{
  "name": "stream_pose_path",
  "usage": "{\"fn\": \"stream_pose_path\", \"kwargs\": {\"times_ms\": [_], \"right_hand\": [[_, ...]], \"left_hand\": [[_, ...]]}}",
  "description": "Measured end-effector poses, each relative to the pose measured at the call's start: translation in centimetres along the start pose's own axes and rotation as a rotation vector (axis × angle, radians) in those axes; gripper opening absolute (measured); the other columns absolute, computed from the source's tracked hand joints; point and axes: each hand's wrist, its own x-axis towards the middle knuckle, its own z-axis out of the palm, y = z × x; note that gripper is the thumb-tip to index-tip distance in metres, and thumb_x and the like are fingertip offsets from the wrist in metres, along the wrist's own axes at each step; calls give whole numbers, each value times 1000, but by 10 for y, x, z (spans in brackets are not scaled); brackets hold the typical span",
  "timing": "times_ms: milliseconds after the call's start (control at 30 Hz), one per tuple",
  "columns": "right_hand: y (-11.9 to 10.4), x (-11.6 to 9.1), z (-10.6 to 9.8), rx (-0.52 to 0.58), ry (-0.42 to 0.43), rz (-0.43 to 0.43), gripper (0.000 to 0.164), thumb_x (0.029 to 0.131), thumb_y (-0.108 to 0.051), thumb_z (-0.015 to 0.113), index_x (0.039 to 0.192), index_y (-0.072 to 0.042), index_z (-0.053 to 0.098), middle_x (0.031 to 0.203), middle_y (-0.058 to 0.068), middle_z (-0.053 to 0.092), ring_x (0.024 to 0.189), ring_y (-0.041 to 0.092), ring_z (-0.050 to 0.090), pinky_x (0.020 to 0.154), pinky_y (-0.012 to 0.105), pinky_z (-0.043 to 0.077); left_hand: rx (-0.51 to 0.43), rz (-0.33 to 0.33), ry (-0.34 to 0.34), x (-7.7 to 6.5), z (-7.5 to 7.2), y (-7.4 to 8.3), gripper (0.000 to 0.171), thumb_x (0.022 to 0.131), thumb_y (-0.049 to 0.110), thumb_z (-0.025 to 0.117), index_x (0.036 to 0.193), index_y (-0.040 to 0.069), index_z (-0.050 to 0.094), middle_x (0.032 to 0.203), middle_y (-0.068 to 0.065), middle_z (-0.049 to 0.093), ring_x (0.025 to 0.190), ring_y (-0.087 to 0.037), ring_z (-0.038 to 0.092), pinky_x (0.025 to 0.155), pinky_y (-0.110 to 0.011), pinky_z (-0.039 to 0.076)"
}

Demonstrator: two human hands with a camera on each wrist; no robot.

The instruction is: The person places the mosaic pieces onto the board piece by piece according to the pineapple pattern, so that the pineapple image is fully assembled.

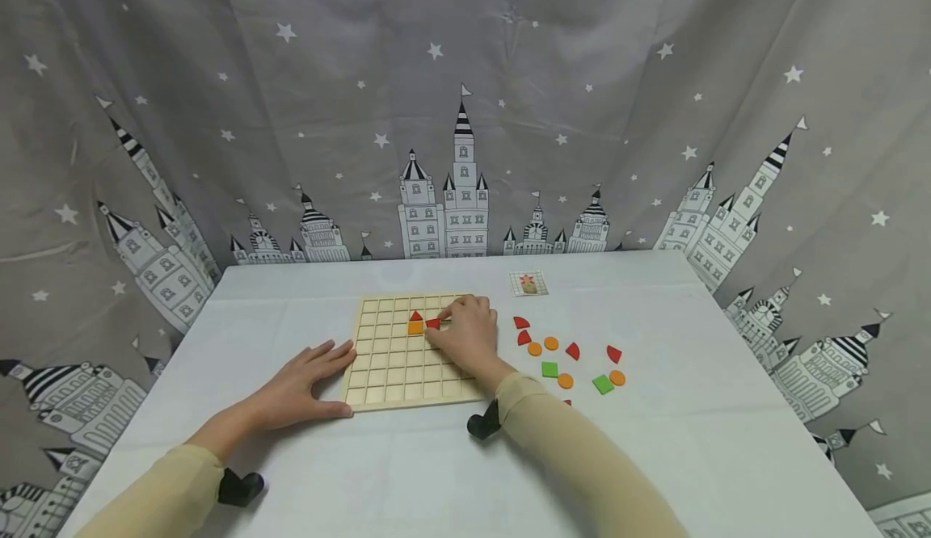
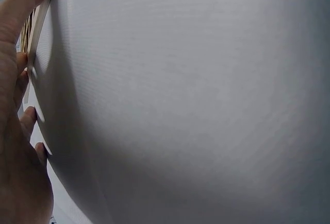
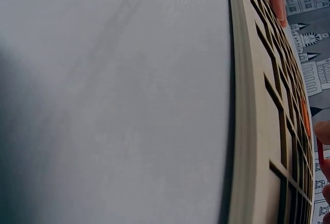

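Observation:
A pale wooden grid board [image 1: 385, 368] lies on the white table. On it sit an orange square [image 1: 415, 328] and a small red triangle [image 1: 416, 316] just behind the square. My right hand [image 1: 471, 336] is over the board and pinches a red piece [image 1: 433, 324] between thumb and finger, just right of the orange square. The same red piece [image 3: 320, 153] shows edge-on in the right wrist view; its full outline is partly hidden by the fingers. At the board's left edge my left hand [image 1: 301, 384] rests with fingers spread, touching the rim.
Right of the board lie several loose pieces: red quarter-circle shapes [image 1: 521, 322], orange discs [image 1: 551, 343] and green squares [image 1: 549, 369]. A small picture card [image 1: 528, 283] with a grid pattern lies behind them. A grey castle-print curtain [image 1: 327, 158] hangs behind the table.

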Motion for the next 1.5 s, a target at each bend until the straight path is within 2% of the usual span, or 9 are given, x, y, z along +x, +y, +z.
{"fn": "stream_pose_path", "kwargs": {"times_ms": [167,500,867,1100,1500], "right_hand": [[-4,1,4,-23,13,15,31,83,-50,77,96,-21,75,122,1,60,121,26,45,95,42,39],[-4,-1,7,-54,34,15,34,84,-53,78,94,-20,75,113,0,60,117,26,46,90,41,40],[-2,0,7,-54,30,7,35,83,-55,79,92,-21,73,113,-2,60,116,25,47,90,38,39],[-2,0,6,-51,29,3,37,83,-57,79,92,-21,74,112,-2,61,116,25,47,89,38,40],[-3,1,4,-35,-4,16,31,85,-49,77,99,-21,76,116,0,62,119,26,45,92,39,39]], "left_hand": [[-2,-26,-14,0,1,-1,106,78,71,75,158,11,41,166,-9,32,152,-43,17,120,-68,11],[2,-11,-11,1,1,-3,105,78,71,75,158,11,41,166,-9,32,152,-43,17,120,-67,11],[11,35,5,0,0,-3,101,80,67,77,156,9,44,164,-12,34,151,-46,20,119,-67,12],[13,5,-6,0,0,-2,104,78,70,75,157,11,43,165,-10,33,151,-45,19,119,-68,12],[5,-14,-19,0,1,-2,106,77,72,75,157,11,42,166,-9,31,153,-44,16,121,-66,9]]}}
